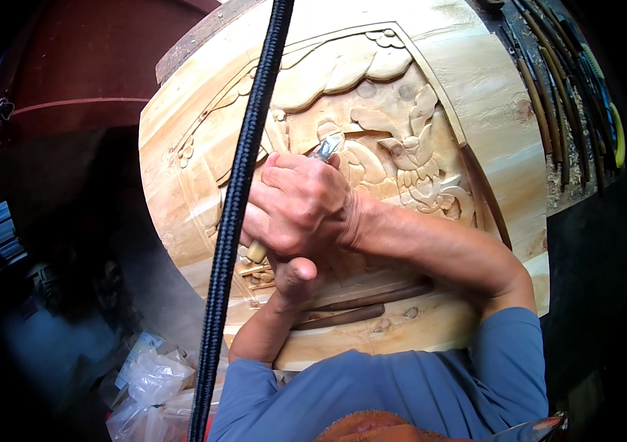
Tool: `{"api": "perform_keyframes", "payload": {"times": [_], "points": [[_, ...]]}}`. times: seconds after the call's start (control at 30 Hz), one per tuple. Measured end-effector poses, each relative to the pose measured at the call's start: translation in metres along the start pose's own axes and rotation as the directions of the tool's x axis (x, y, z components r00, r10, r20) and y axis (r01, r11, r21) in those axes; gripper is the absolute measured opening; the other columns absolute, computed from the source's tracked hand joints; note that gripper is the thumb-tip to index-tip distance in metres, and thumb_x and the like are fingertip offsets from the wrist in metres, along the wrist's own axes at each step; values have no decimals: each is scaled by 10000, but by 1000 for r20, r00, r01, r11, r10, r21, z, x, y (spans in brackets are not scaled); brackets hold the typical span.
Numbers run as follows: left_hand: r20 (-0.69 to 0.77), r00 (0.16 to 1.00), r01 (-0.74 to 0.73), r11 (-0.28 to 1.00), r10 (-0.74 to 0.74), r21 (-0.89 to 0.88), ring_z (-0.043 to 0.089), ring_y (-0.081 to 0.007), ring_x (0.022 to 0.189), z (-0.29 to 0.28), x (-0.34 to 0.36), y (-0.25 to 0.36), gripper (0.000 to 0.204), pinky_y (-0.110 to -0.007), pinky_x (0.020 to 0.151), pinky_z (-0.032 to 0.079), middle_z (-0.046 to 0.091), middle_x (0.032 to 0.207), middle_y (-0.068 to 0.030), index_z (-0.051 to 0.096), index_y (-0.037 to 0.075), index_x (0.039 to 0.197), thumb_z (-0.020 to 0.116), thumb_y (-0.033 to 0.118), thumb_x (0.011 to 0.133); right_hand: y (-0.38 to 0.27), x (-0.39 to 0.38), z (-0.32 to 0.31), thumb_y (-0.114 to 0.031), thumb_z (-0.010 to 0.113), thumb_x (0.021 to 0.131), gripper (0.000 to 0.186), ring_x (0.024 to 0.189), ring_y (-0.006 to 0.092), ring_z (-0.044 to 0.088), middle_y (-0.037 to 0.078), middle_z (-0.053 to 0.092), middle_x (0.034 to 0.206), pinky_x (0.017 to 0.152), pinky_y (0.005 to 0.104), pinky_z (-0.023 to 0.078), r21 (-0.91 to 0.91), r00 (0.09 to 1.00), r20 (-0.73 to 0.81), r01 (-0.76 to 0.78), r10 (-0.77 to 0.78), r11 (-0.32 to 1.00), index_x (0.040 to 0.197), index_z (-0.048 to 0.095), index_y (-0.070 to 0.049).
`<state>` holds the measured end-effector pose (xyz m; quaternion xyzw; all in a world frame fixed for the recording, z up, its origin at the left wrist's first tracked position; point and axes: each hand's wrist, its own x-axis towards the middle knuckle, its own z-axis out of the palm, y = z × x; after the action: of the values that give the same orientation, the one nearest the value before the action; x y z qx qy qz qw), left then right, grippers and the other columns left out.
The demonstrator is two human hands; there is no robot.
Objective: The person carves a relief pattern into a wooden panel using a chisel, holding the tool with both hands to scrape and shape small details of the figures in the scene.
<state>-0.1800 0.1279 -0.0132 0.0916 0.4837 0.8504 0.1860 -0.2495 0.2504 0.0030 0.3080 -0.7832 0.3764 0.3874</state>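
A carving chisel (327, 147) slants across the middle of a pale wooden relief panel (490, 81). Its bright metal end shows beyond my knuckles, and the butt of its light wooden handle sticks out below. My right hand (302, 199) is closed round the tool, with the forearm crossing from the right. Beneath it, my left hand (293, 278) presses up close; its thumb shows, while its fingers are hidden behind the right hand. The carved figures (420, 162) lie just right of the hands. Where the cutting edge meets the wood is hard to make out.
Two dark-handled tools (347, 317) lie on the panel near my body, and another long dark tool (487, 195) rests at its right. Many more tools (560, 81) line the upper right. A black braided cord (236, 206) hangs across the view. Plastic bags (155, 383) sit lower left.
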Motion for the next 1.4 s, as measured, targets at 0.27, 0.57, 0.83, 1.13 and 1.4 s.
{"api": "perform_keyframes", "payload": {"times": [0.27,0.57,0.83,1.13,1.4], "points": [[-41,999,-11,1000,11,12,436,-332,1536,-3,1,-4,1208,-493,1323,323,458,1607,-174,304,32,1641,931,581,767,3,-5,6,-243,794,745,170,624,179,659,8,632,718,526,324,504,28,997,-47,-62,64,998,851,744,-120],[-230,970,84,996,-81,6,479,-378,1523,26,15,12,1183,-497,1318,349,493,1619,-241,335,21,1636,992,435,743,8,-8,10,-256,834,833,160,605,190,666,16,619,691,481,339,505,6,996,-56,-74,74,997,830,740,-126],[-244,964,94,995,-101,-41,503,-377,1505,21,14,11,1191,-489,1307,376,519,1593,-234,342,42,1639,1027,354,716,10,-8,11,-266,849,849,252,583,196,660,21,597,663,465,346,510,-27,995,-71,-72,70,997,746,684,-106],[-255,961,95,994,-105,-54,495,-397,1516,24,14,13,1186,-507,1315,372,503,1608,-258,343,33,1638,1033,349,726,8,-8,10,-230,876,805,262,608,213,658,37,604,693,487,354,504,14,991,-90,-101,102,995,719,674,-86],[-279,956,88,996,-91,-23,495,-414,1515,35,17,16,1187,-524,1320,366,498,1608,-286,350,34,1632,1034,381,726,14,-17,26,-194,888,791,251,582,226,656,37,598,661,484,363,512,-3,985,-154,-75,73,997,724,678,-74]]}}
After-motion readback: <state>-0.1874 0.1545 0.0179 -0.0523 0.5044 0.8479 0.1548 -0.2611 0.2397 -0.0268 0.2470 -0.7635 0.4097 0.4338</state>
